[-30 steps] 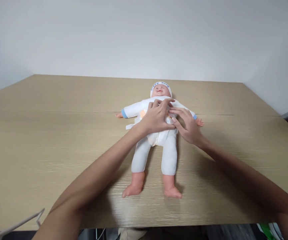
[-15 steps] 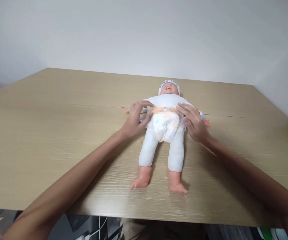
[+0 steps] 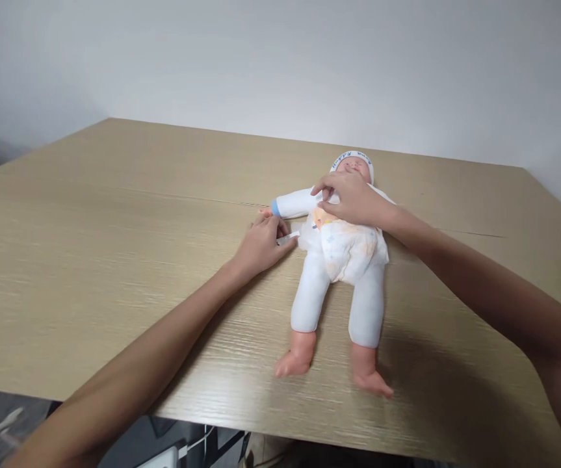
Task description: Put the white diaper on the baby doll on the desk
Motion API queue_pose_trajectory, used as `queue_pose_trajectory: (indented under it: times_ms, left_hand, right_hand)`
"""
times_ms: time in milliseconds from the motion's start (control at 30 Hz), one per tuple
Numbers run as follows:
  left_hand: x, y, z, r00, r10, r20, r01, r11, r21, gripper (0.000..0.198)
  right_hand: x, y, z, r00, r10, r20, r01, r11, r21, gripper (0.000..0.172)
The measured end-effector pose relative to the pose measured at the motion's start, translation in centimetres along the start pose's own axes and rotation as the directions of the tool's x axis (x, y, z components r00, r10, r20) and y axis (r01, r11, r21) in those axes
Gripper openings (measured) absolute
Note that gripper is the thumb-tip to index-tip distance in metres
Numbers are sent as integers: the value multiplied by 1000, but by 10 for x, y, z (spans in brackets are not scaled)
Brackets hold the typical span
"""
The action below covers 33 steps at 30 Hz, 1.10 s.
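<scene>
On the table [image 3: 114,260] we find the doll [image 3: 309,292] face-up, the diaper [image 3: 353,250] around its hips. The right hand [image 3: 351,200] is over the chest, thumb and fingers apart; the left hand [image 3: 260,244] is at the side tab [image 3: 288,238], clamping undetermined. We judge tab handling in hand, calling for a sure pinch. Half a second earlier, both hands flanked the waist.

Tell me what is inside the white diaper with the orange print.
A white-clothed, pink-footed baby doll: its legs emerge below the white diaper. Its hips are covered and cannot be seen; the right hand hides some of the orange-printed waistband.
</scene>
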<state>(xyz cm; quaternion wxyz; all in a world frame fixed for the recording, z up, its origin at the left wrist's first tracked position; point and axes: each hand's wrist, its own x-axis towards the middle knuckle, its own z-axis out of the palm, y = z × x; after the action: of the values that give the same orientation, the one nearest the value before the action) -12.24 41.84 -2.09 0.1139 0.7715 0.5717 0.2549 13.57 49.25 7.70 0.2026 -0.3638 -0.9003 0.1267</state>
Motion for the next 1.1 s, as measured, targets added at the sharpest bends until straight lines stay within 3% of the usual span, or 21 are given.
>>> queue_pose_trajectory:
  times_ms: [100,200,267,333,400,500,600,700,867,967,1100]
  left_hand:
    - [3,-1,0,1000,-11,0,11,1000,-25,33]
    - [5,2,-3,999,-43,28,46,991,-124,37]
    - [7,7,-7,993,-100,61,113,955,-275,41]
    - [7,14,-11,990,-123,70,142,887,-439,43]
    - [9,21,-14,993,-109,48,117,815,-568,43]
    - [12,33,-17,997,-75,18,67,738,-671,42]
    - [19,45,-15,999,-52,-13,28,714,-700,43]
    - [29,62,-8,999,-47,-13,25,719,-695,42]
    - [40,90,6,990,-38,-139,-49,819,-571,44]
    - [38,96,7,986,52,-157,-127,845,-520,41]
    - [34,93,4,976,170,-132,-214,847,-487,32]
  right_hand:
    - [-6,-16,-6,984,-180,-11,180,984,8,23]
    - [-14,-30,-12,907,-357,225,345,934,94,30]
    - [-15,-32,-11,856,-359,371,370,928,46,43]
    - [-13,-29,-7,860,-303,410,348,936,-40,58]
    - [-13,-24,-2,882,-297,365,329,944,-27,63]
    - [-21,-20,-2,931,-320,174,310,947,83,55]
    - [-36,-20,-7,972,-221,-84,227,972,64,42]
    - [-50,-16,-8,961,-75,-265,93,994,54,32]
    - [-59,-1,-4,973,120,-198,-70,968,241,40]
    - [-58,2,-6,977,155,-149,-105,949,298,47]
    - [-58,-3,-8,982,156,-104,-111,931,348,45]
